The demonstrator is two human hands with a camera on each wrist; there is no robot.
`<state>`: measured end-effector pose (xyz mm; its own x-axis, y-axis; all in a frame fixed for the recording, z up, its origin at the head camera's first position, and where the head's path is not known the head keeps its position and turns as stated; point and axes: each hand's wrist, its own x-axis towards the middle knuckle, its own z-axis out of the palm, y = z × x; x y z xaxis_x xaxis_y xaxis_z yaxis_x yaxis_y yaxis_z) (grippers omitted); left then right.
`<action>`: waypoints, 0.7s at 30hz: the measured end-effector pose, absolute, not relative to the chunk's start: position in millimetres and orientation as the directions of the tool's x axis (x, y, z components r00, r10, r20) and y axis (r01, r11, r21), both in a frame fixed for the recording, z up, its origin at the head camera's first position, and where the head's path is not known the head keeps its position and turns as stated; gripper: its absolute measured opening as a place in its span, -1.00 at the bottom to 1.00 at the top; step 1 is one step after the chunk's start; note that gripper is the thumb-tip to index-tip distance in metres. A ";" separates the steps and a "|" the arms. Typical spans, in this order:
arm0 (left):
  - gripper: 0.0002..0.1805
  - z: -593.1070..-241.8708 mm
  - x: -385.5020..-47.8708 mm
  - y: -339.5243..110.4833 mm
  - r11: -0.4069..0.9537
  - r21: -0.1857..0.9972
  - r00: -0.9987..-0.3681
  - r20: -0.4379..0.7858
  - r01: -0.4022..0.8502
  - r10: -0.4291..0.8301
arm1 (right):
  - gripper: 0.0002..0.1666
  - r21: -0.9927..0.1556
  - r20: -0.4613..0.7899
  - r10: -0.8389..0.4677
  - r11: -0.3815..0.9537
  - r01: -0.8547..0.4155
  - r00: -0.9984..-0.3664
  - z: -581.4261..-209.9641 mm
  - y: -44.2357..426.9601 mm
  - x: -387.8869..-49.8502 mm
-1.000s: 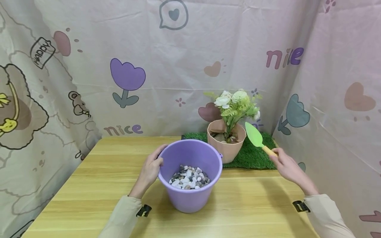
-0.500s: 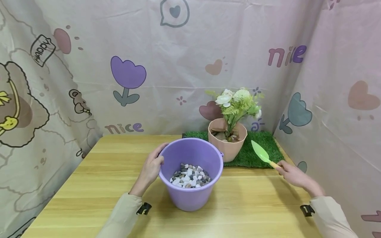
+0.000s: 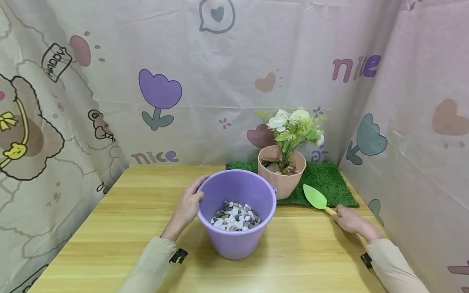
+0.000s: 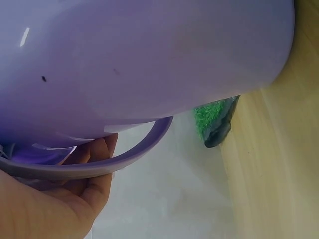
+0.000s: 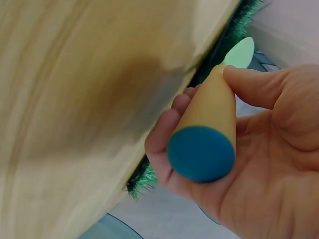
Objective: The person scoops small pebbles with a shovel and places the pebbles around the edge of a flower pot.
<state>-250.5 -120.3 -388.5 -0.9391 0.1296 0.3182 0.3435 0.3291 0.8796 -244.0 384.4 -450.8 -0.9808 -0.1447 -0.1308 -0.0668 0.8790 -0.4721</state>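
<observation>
A purple bucket (image 3: 234,244) stands on the table with white and grey pebbles (image 3: 236,217) in its bottom. My left hand (image 3: 187,205) grips the bucket's left rim; in the left wrist view its fingers (image 4: 97,191) curl by the rim and the purple handle (image 4: 144,147). To the right, my right hand (image 3: 353,221) holds a small garden trowel by its yellow handle (image 5: 212,107), which has a blue end. The trowel's green blade (image 3: 315,197) points away and to the left, over the front edge of the grass mat, with nothing visible on it.
Behind the bucket's right side, a pink flower pot (image 3: 280,185) with white flowers (image 3: 289,122) and stones stands on a green grass mat (image 3: 327,179). A printed cloth (image 3: 220,81) hangs behind and on both sides of the wooden table (image 3: 146,203).
My right hand has lowered the trowel from beside the flower pot, first out to the right, then back left toward the mat's front edge. My left hand stays on the bucket.
</observation>
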 end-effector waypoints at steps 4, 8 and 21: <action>-0.28 -389.6 -250.0 -119.5 0.335 0.874 -0.936 0.325 0.353 0.138 | -0.78 -0.481 -0.131 -0.133 0.875 -0.054 -0.982 -456.0 382.3 -244.8; -0.28 -390.7 -250.1 -120.3 0.331 0.876 -0.936 0.318 0.351 0.150 | -0.72 -0.496 -0.161 -0.114 0.868 -0.020 -0.980 -459.3 379.9 -244.4; -0.44 -392.6 -250.8 -136.2 0.398 0.821 -0.907 0.318 0.409 0.276 | -0.65 -0.364 -0.063 -0.148 0.924 -0.116 -0.987 -456.6 375.7 -249.2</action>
